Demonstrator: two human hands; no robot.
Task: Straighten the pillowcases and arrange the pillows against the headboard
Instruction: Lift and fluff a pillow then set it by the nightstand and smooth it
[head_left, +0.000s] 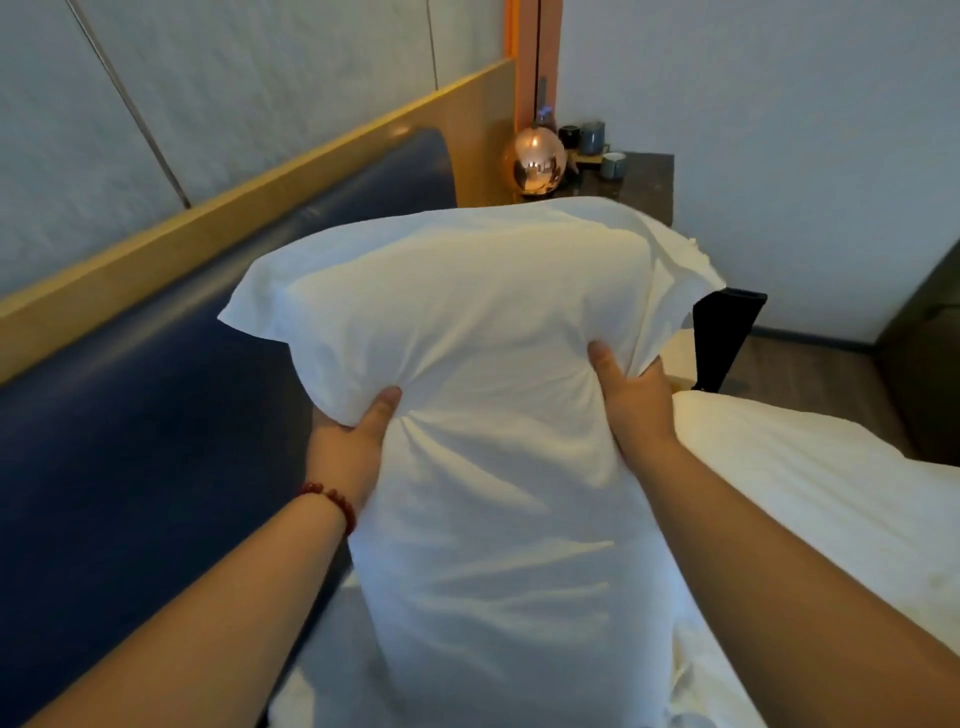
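Observation:
A white pillow (467, 322) in its pillowcase is held up in front of me, long side pointing away. My left hand (353, 441) grips its left side, thumb pressed into the front and fingers hidden behind. On the right side my right hand (631, 400) grips it the same way, thumb on the front. The fabric bunches into creases between the two thumbs. The dark blue padded headboard (156, 415) with a wooden frame runs along the left. Behind the pillow's far end, more white bedding (680, 254) shows.
White bed linen (831, 493) lies at the right. A dark nightstand (644, 182) beyond the pillow carries a copper globe lamp (535, 161) and several cups (613, 163). A black object (727, 332) stands beside the bed on the wooden floor.

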